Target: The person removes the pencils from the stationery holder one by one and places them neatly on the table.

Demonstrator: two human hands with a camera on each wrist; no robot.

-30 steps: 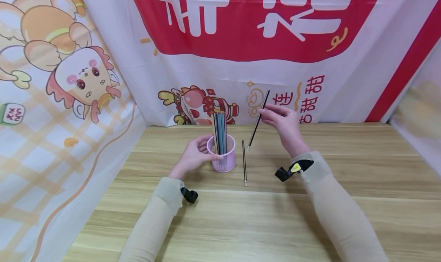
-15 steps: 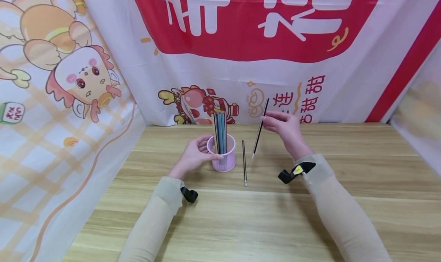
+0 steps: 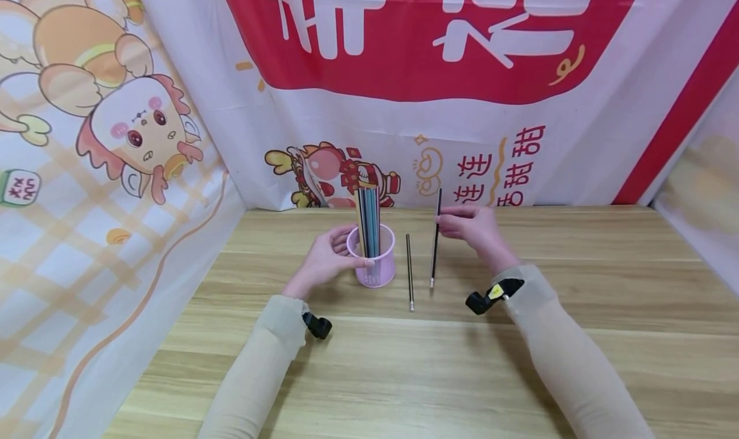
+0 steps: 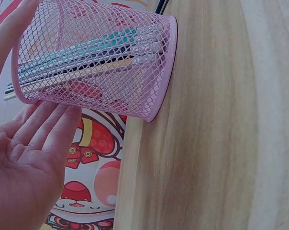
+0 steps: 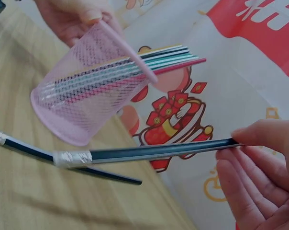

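Note:
A pink mesh pencil cup (image 3: 385,273) stands upright on the table, holding several pencils (image 3: 370,217) in teal, black, yellow and pink, eraser ends down. My left hand (image 3: 324,259) holds the cup from its left side, thumb over the near rim, fingers against the mesh (image 4: 101,57). My right hand (image 3: 476,233) pinches a black pencil (image 3: 435,246) near its upper end between thumb and fingers. This pencil hangs nearly upright, its white eraser end low, close to the tabletop; contact cannot be told. Between it and the cup, another black pencil (image 3: 410,272) lies flat.
The wooden table (image 3: 369,375) ends at a hanging cloth (image 3: 323,124) with red and white print behind the cup. A patterned cloth (image 3: 133,253) rises along the left side. Each wrist wears a small black camera (image 3: 317,325).
My right hand has come down, bringing its pencil lower and from a slant to nearly upright, with the eraser end shifting right and nearer me. The left hand and cup have stayed put.

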